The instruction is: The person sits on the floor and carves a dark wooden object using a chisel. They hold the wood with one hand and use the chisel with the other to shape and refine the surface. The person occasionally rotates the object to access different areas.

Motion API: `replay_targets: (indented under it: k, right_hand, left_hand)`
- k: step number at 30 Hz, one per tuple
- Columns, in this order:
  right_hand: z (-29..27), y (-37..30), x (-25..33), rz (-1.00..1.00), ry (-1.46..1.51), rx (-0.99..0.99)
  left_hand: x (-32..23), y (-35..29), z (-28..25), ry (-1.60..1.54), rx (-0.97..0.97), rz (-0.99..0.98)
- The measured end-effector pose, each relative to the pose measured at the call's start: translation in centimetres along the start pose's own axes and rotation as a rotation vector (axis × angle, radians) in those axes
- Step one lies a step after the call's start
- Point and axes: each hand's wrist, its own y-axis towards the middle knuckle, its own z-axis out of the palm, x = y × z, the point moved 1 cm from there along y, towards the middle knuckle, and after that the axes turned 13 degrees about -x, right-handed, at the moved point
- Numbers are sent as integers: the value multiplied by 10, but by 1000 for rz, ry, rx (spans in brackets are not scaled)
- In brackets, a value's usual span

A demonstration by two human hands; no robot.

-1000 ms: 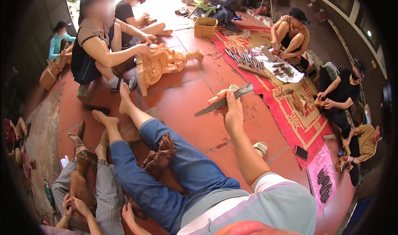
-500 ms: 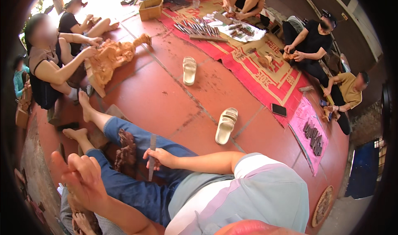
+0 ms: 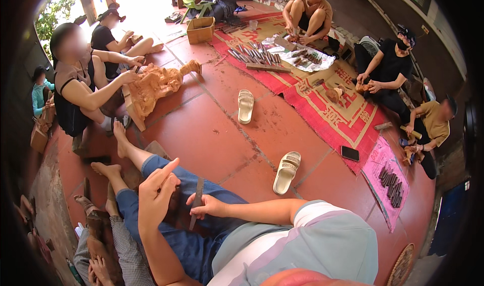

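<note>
My right hand (image 3: 207, 207) is closed round a flat, dark grey metal file (image 3: 197, 204), held upright above my thigh. Raised in front of my lap, my left hand (image 3: 156, 191) has its index finger stretched out toward the upper right and other fingers partly bent. Nothing shows in it. Behind that hand, between my legs in blue trousers (image 3: 130, 197), a dark brown wood carving (image 3: 174, 201) is mostly hidden.
Two cream slippers (image 3: 245, 107) (image 3: 287, 173) lie on red tiles. A person at left handles an orange-brown carving (image 3: 156, 88). Red mats (image 3: 302, 112) hold several chisels (image 3: 256, 54) and a phone (image 3: 350, 153); more tools (image 3: 393, 185) lie on pink cloth. Other people sit around.
My left hand has moved right, in front of the dark carving, which was in plain sight before. The file stays in my right hand, tilted differently. The whole view has shifted.
</note>
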Motion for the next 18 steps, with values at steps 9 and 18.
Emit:
replay_targets:
  k: [9,18]
  right_hand:
    - [2,0,0,33,-44,32]
    - [3,1,-3,26,-79,30]
  left_hand:
    - [195,-19,-97,1134,-244,-248]
    - [257,-55,-142,998,-231,-394]
